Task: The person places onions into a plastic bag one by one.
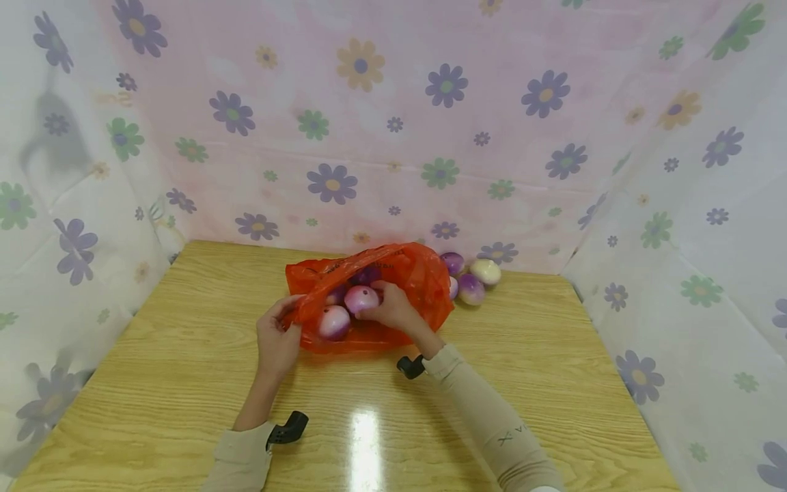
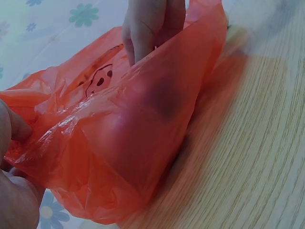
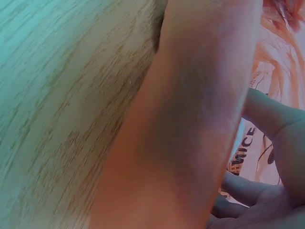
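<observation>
A crinkled red plastic bag [image 1: 424, 273] lies on its side with its mouth towards me. My left hand [image 1: 279, 345] grips the left edge of the mouth; in the left wrist view, fingers and thumb of that hand [image 2: 18, 202] pinch the film. Inside the mouth, my right hand [image 1: 395, 309] holds a purple-and-white onion [image 1: 361, 301] between thumb and fingers. Another whitish onion [image 1: 335, 322] sits in front of it, and a darker purple one [image 1: 367, 275] lies deeper in. Red film hides part of the right hand in the right wrist view.
Several loose onions [image 1: 471, 290] sit against the bag's right side, one of them pale yellowish [image 1: 486, 272]. Wood-grain table [image 1: 522, 362] runs under everything. Flower-patterned sheets [image 1: 393, 150] hang behind and at both sides.
</observation>
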Motion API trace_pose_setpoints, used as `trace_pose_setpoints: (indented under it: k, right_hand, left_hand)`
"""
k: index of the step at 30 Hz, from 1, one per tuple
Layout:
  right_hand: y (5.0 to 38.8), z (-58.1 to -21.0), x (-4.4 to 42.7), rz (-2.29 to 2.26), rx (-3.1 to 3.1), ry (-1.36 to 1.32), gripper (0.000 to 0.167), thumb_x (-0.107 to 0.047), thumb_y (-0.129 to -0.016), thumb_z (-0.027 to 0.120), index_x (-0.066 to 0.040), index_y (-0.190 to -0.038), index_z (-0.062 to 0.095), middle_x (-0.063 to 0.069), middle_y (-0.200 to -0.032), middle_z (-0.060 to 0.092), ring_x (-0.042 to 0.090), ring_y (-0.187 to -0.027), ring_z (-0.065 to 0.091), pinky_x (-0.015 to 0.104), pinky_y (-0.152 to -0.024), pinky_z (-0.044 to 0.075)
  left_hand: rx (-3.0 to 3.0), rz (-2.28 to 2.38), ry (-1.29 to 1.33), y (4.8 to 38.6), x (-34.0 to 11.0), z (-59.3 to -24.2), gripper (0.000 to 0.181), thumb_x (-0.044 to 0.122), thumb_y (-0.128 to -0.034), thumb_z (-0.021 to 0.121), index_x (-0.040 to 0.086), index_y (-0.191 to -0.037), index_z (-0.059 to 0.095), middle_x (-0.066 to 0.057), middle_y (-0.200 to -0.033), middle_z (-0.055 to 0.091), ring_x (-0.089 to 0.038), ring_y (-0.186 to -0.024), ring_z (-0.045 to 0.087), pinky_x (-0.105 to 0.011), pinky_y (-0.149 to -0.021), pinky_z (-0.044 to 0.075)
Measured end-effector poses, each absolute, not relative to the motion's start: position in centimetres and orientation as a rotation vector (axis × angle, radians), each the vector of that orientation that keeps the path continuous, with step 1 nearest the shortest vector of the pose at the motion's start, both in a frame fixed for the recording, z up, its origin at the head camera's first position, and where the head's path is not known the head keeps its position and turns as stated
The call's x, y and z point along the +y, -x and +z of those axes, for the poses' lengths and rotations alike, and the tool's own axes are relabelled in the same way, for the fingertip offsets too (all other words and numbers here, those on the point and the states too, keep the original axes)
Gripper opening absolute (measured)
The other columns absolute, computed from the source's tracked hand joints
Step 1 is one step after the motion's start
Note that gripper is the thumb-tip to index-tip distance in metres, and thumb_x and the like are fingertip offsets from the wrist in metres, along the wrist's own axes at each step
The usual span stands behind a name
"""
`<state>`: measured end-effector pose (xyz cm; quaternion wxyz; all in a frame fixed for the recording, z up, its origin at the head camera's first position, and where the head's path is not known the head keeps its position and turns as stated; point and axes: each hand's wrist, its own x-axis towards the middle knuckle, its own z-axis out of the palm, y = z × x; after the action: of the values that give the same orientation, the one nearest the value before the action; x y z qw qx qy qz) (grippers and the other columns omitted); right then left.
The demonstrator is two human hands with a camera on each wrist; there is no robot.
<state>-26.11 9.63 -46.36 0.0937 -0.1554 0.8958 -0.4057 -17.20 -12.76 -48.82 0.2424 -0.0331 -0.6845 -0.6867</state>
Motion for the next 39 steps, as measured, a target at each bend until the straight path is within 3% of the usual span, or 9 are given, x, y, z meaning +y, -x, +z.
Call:
trace_pose_setpoints:
  k: [7, 11, 14, 16, 19, 23, 26, 32, 39]
  right_hand:
    - [25.6, -46.0, 10.1, -1.183, 2.68, 0.476, 0.067, -0.028, -0.083, 0.085, 0.003, -0.135, 0.056, 0.019, -0.129, 0.064, 0.031, -0.111, 0.062, 0.046, -0.101, 0.053]
    - [24.8, -45.2, 10.4, -1.176, 2.712, 0.453, 0.067, -0.024, -0.084, 0.084, 0.004, -0.138, 0.055, 0.02, -0.133, 0.062, 0.033, -0.115, 0.06, 0.047, -0.102, 0.052]
    - [24.1, -44.3, 10.9, -1.234, 2.711, 0.467, 0.063, -0.02, -0.085, 0.082, 0.003, -0.137, 0.057, 0.02, -0.136, 0.061, 0.036, -0.121, 0.059, 0.049, -0.105, 0.049]
    - [23.6, -43.7, 11.4, -1.307, 2.691, 0.481, 0.06, -0.017, -0.086, 0.081, 0.004, -0.137, 0.057, 0.021, -0.138, 0.06, 0.039, -0.122, 0.058, 0.051, -0.105, 0.049]
    - [22.9, -42.7, 12.2, -1.431, 2.643, 0.493, 0.054, -0.016, -0.089, 0.078, 0.0, -0.137, 0.058, 0.02, -0.139, 0.059, 0.041, -0.124, 0.058, 0.052, -0.104, 0.05]
    - [22.0, -41.5, 13.7, -1.56, 2.617, 0.531, 0.044, -0.023, -0.097, 0.07, -0.007, -0.136, 0.06, 0.015, -0.133, 0.064, 0.035, -0.12, 0.061, 0.049, -0.103, 0.052]
    - [21.7, -40.9, 14.9, -1.642, 2.635, 0.548, 0.038, -0.027, -0.102, 0.063, -0.008, -0.135, 0.062, 0.014, -0.128, 0.067, 0.032, -0.118, 0.063, 0.047, -0.103, 0.052]
    - [22.1, -41.9, 17.6, -1.94, 2.65, 0.445, 0.034, -0.023, -0.105, 0.057, 0.001, -0.126, 0.066, 0.024, -0.121, 0.067, 0.042, -0.109, 0.062, 0.038, -0.091, 0.058]
    - [23.1, -44.3, 20.9, -2.255, 2.632, 0.196, 0.03, -0.016, -0.105, 0.056, 0.009, -0.119, 0.066, 0.03, -0.113, 0.066, 0.024, -0.093, 0.068, 0.026, -0.082, 0.059]
  left_hand:
    - [-1.863, -1.876, 0.075, 17.3, -13.0, -48.9, 0.031, -0.019, -0.0906, 0.054, -0.007, -0.115, 0.07, -0.018, -0.107, 0.069, -0.003, -0.096, 0.065, -0.013, -0.085, 0.054]
    - [-1.86, -1.874, 0.061, 17.4, -13.2, -49.0, 0.035, -0.022, -0.089, 0.052, -0.007, -0.115, 0.07, -0.009, -0.104, 0.07, -0.003, -0.095, 0.066, -0.013, -0.085, 0.054]
    - [-1.871, -1.872, 0.048, 17.3, -13.3, -49.0, 0.035, -0.021, -0.0896, 0.052, -0.007, -0.116, 0.07, -0.006, -0.105, 0.069, -0.003, -0.096, 0.065, -0.013, -0.086, 0.054]
    - [-1.88, -1.871, 0.046, 17.3, -13.4, -48.9, 0.034, -0.02, -0.0905, 0.052, -0.007, -0.117, 0.069, -0.011, -0.108, 0.069, -0.003, -0.097, 0.065, -0.012, -0.086, 0.053]
    - [-1.893, -1.862, 0.041, 17.3, -13.5, -48.9, 0.034, -0.019, -0.0909, 0.052, -0.007, -0.118, 0.069, -0.004, -0.107, 0.07, -0.003, -0.097, 0.065, -0.012, -0.086, 0.053]
    - [-1.896, -1.86, 0.026, 17.3, -13.8, -49.0, 0.037, -0.02, -0.0896, 0.051, -0.006, -0.118, 0.069, 0.015, -0.101, 0.067, -0.004, -0.097, 0.065, -0.012, -0.085, 0.054]
    - [-1.893, -1.856, 0.008, 17.3, -14.0, -49.0, 0.039, -0.022, -0.0886, 0.05, -0.005, -0.118, 0.069, 0.014, -0.102, 0.068, -0.004, -0.097, 0.065, -0.012, -0.085, 0.054]
    - [-1.908, -1.846, -0.025, 17.2, -14.4, -48.7, 0.037, -0.019, -0.0897, 0.053, -0.005, -0.12, 0.069, 0.015, -0.102, 0.067, -0.003, -0.098, 0.064, -0.012, -0.087, 0.053]
    - [-1.914, -1.869, -0.043, 17.0, -14.2, -48.3, 0.032, -0.018, -0.0915, 0.054, -0.012, -0.121, 0.065, 0.014, -0.103, 0.065, -0.001, -0.098, 0.063, -0.011, -0.088, 0.053]
